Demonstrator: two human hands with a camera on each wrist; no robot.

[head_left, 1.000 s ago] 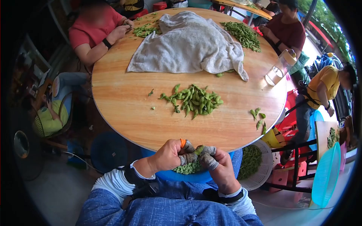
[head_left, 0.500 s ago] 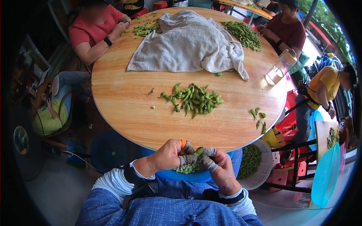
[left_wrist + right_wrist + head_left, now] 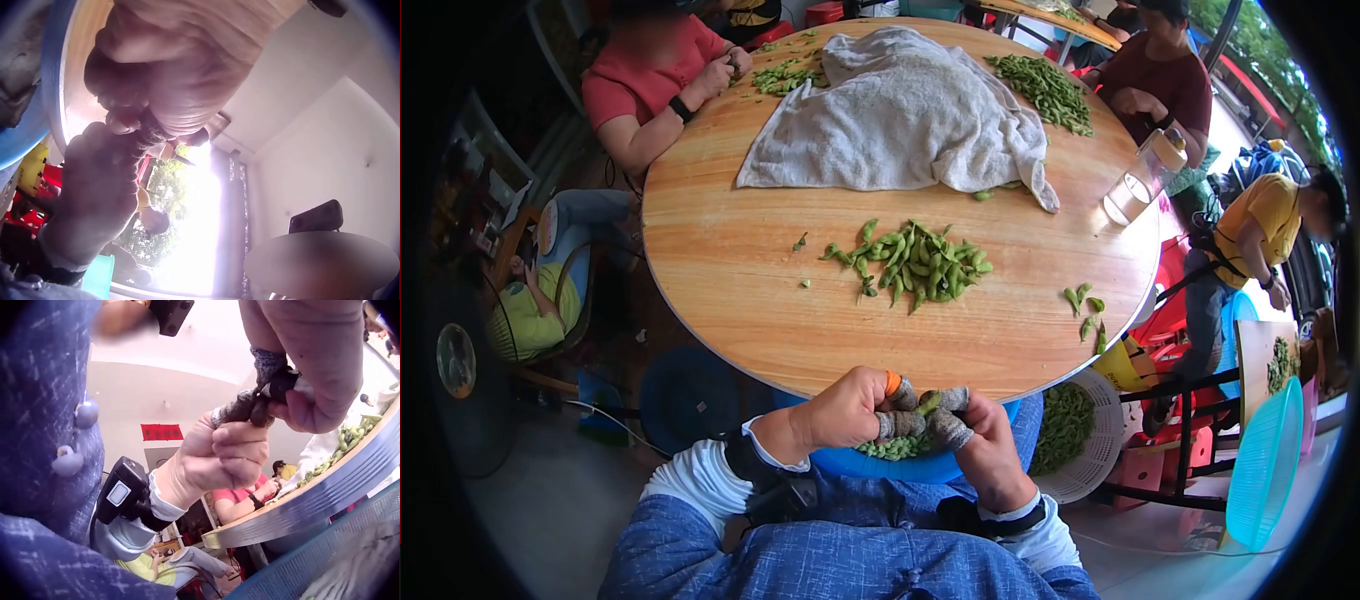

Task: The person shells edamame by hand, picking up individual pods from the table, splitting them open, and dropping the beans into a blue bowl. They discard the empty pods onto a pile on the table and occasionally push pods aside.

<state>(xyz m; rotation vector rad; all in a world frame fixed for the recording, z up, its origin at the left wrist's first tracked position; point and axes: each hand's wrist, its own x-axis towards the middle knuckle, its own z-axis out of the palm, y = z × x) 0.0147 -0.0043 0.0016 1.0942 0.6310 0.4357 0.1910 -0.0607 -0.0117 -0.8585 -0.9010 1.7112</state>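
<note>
Over the table's near edge, my left hand (image 3: 835, 412) and right hand (image 3: 992, 455) meet fingertip to fingertip. Grey cloth covers sheathe the thumbs and forefingers, and an orange band (image 3: 887, 382) wraps a left finger. Both hands pinch one green soybean pod (image 3: 930, 402) between them. Directly beneath lies a blue basin (image 3: 940, 470) holding shelled green beans (image 3: 897, 447). In the right wrist view the covered fingertips (image 3: 240, 406) press together and hide the pod. The left wrist view shows the left palm (image 3: 194, 69) above the right hand (image 3: 100, 181), the pod hidden.
On the round wooden table (image 3: 740, 290) lie a pod heap (image 3: 925, 265), a few loose pods (image 3: 1088, 315), a white towel (image 3: 900, 120) and a clear bottle (image 3: 1135, 190). A white basket (image 3: 1105, 440) of pods stands right. Other people sit around the table.
The pod has shifted slightly between my fingertips and shows less now; the hands have barely moved. Across the table at the right, a person's hand has lifted from the pods toward their body.
</note>
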